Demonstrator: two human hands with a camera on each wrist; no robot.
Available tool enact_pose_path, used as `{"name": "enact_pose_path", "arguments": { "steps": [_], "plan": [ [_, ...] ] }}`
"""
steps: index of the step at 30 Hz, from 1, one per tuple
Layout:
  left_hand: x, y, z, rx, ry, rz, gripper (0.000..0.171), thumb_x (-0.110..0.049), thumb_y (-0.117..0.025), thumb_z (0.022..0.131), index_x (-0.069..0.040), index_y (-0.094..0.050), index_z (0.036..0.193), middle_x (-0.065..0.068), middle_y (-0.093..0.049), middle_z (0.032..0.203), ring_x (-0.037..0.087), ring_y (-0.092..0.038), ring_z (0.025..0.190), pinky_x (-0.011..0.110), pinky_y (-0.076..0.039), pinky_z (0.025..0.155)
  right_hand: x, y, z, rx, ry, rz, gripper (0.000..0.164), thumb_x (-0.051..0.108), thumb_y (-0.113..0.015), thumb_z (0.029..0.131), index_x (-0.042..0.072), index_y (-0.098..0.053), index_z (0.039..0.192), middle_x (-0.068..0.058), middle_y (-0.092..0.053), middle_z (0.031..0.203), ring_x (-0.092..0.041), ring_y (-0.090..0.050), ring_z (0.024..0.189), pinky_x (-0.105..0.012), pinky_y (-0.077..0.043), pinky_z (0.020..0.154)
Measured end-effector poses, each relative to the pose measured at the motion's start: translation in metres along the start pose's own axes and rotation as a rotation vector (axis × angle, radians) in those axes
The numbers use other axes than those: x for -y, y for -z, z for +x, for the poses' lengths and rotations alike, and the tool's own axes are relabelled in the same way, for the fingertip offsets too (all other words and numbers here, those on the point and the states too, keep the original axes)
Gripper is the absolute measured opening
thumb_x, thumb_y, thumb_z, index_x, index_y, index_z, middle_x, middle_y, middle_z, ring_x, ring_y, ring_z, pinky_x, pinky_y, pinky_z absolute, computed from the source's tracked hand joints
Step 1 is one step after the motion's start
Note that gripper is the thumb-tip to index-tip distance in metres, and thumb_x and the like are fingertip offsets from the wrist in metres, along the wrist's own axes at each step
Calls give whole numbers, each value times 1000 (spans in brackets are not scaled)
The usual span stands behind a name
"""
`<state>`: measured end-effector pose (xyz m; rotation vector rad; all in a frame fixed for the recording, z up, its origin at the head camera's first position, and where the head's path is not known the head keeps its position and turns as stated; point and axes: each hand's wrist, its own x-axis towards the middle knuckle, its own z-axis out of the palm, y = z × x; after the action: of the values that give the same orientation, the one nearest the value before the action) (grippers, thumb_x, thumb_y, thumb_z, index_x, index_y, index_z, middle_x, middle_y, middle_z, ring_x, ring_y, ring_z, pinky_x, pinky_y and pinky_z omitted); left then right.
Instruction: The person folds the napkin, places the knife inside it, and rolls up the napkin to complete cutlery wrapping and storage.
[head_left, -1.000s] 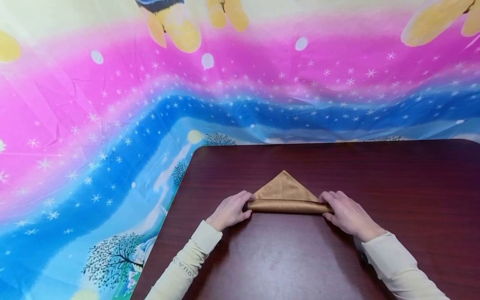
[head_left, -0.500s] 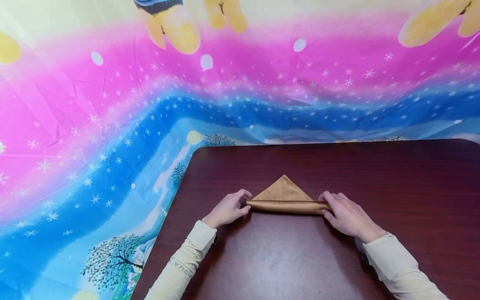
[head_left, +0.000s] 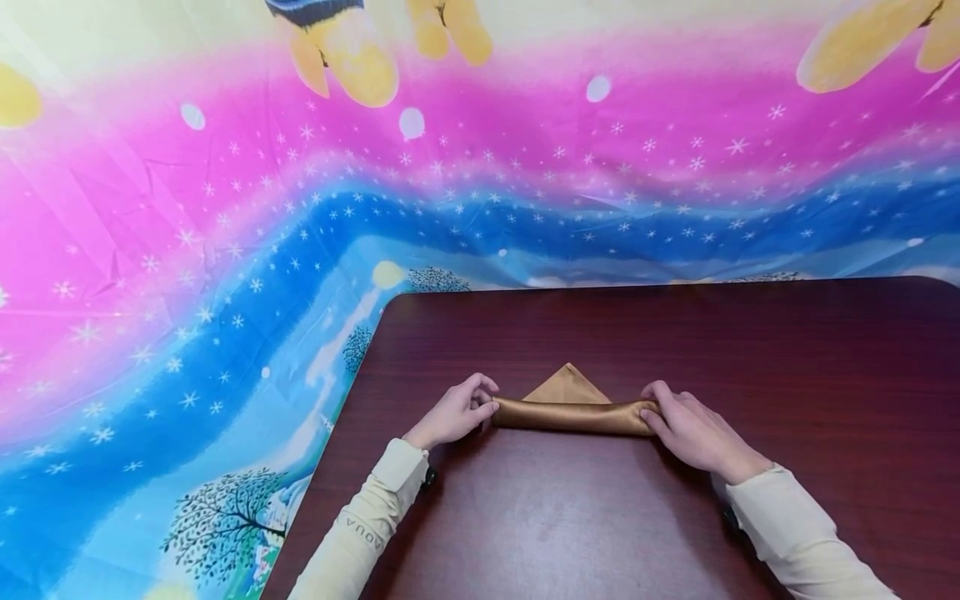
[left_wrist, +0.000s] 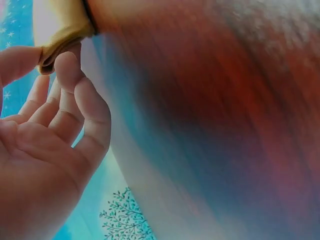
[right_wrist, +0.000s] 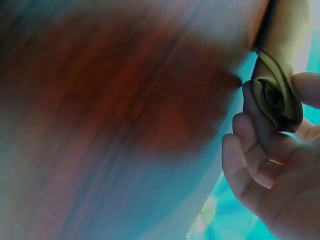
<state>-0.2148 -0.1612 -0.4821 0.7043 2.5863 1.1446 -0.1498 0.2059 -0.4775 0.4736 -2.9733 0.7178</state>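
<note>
A shiny golden-brown cloth (head_left: 573, 417) lies on the dark table, rolled into a tube along its near side. Beyond the tube, a small flat triangle of the same cloth points away from me. My left hand (head_left: 452, 413) pinches the tube's left end between thumb and fingers. At the other end, my right hand (head_left: 699, 431) grips the roll, its thumb pressing on the near side. The left wrist view shows the folded cloth end (left_wrist: 61, 37) between thumb and fingertip. Spiral layers of the cloth roll (right_wrist: 275, 95) show in the right wrist view.
The dark red-brown wooden table (head_left: 555, 517) has rounded far corners. Behind it and on the left hangs a colourful printed backdrop (head_left: 480, 167) with snowflakes and trees. Pale sleeves (head_left: 787, 517) cover both forearms.
The roll has thickened and its far triangle has shrunk, as both hands roll the cloth. The triangle's tip has moved towards me. The left hand has shifted slightly left.
</note>
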Motion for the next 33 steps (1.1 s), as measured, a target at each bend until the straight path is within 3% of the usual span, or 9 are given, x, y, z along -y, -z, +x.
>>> {"name": "enact_pose_path", "arguments": {
  "steps": [4, 10, 16, 24, 28, 33],
  "plan": [
    [2, -1, 1, 16, 7, -22, 22, -13, -57, 96, -1, -54, 114, 6, -68, 80, 21, -62, 61, 23, -47, 59, 1, 0, 1, 15, -18, 9, 19, 25, -56, 98, 11, -52, 111, 2, -60, 79, -22, -58, 80, -35, -41, 58],
    [4, -2, 2, 2, 0, 1, 15, -14, -59, 95, -6, -57, 107, 3, -68, 78, 15, -59, 58, 21, -46, 59, 2, 1, 3, 33, -46, -2, 17, 25, -56, 97, 11, -54, 107, 4, -61, 76, -22, -58, 79, -36, -42, 61],
    [3, -3, 4, -9, 8, 22, 11, -13, -60, 93, -8, -59, 103, 3, -70, 78, 10, -59, 59, 20, -46, 61, 4, 1, 4, 28, -80, -60, 19, 28, -58, 95, 11, -61, 104, -4, -67, 87, -36, -59, 91, -49, -47, 66],
    [0, -3, 2, -41, 19, 67, 10, -16, -62, 92, -10, -61, 99, 2, -70, 79, 2, -56, 56, 20, -47, 61, 7, 1, 3, -12, -93, -96, 21, 28, -61, 93, 10, -66, 103, -15, -57, 100, -34, -48, 91, -48, -46, 64],
    [-2, -5, 2, -107, -14, 183, 10, -18, -65, 89, -12, -63, 97, -1, -66, 86, 2, -54, 58, 20, -47, 64, 11, 1, 3, -65, -54, -116, 17, 23, -63, 91, 9, -64, 101, -15, -56, 99, -34, -48, 89, -47, -45, 64],
    [-9, -9, 1, -214, -99, 384, 9, -20, -70, 84, -16, -65, 91, -4, -59, 93, 7, -54, 73, 23, -46, 70, 15, -1, 4, -149, 35, -142, 10, 12, -68, 85, 11, -61, 92, -11, -58, 95, -32, -49, 87, -46, -44, 64]
  ]
}}
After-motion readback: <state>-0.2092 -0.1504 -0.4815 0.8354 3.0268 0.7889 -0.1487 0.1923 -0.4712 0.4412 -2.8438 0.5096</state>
